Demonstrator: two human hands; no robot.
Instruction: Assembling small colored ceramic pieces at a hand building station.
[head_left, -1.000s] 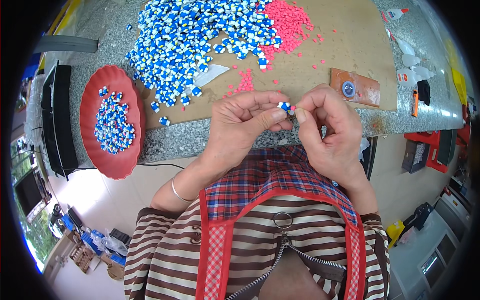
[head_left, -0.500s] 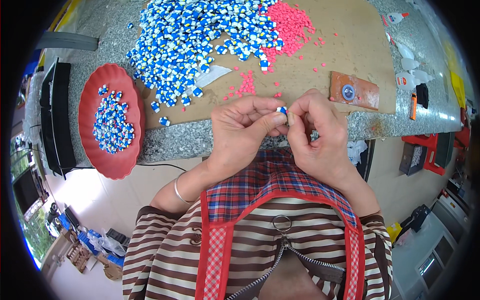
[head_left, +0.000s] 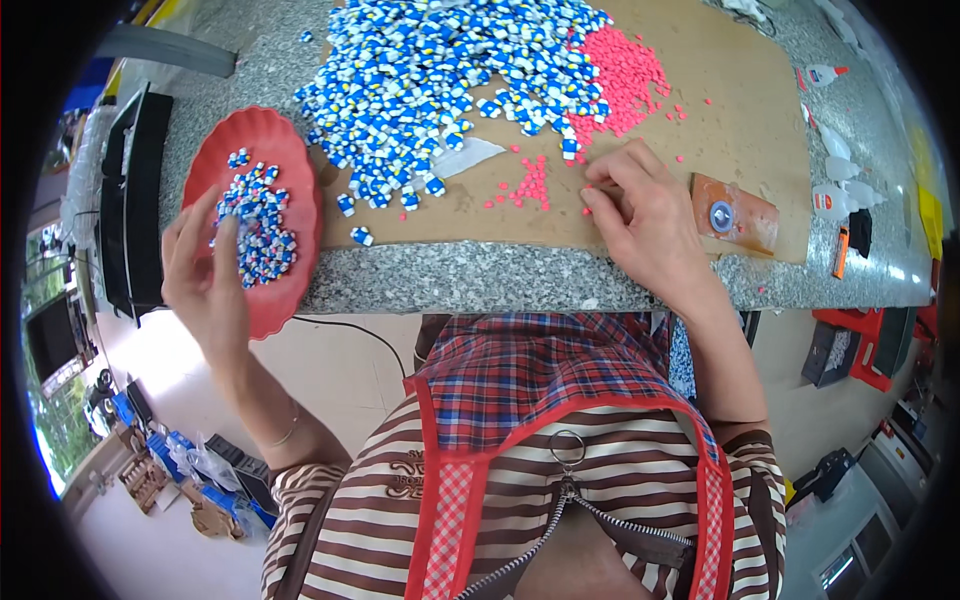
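Observation:
My left hand (head_left: 205, 275) hovers over the red plate (head_left: 290, 150) at the left, fingers spread above the small blue, white and yellow pieces (head_left: 255, 225) lying in it; nothing shows in its grasp. My right hand (head_left: 645, 220) rests on the brown cardboard sheet (head_left: 740, 90), fingertips down among scattered small pink pieces (head_left: 530, 185). Whether a pink piece is pinched I cannot tell. A large heap of blue and white pieces (head_left: 450, 70) lies beyond, with a pink heap (head_left: 620, 75) beside it.
A brown pad with a round blue-grey disc (head_left: 722, 215) lies right of my right hand. Small white glue bottles (head_left: 835, 200) and an orange tool (head_left: 843, 250) sit on the granite counter (head_left: 470, 285) at the right. A dark monitor (head_left: 130, 200) stands left.
The hands were together at the counter edge holding a small blue and white piece. They have parted: the left went to the red plate, the right onto the cardboard by the pink pieces.

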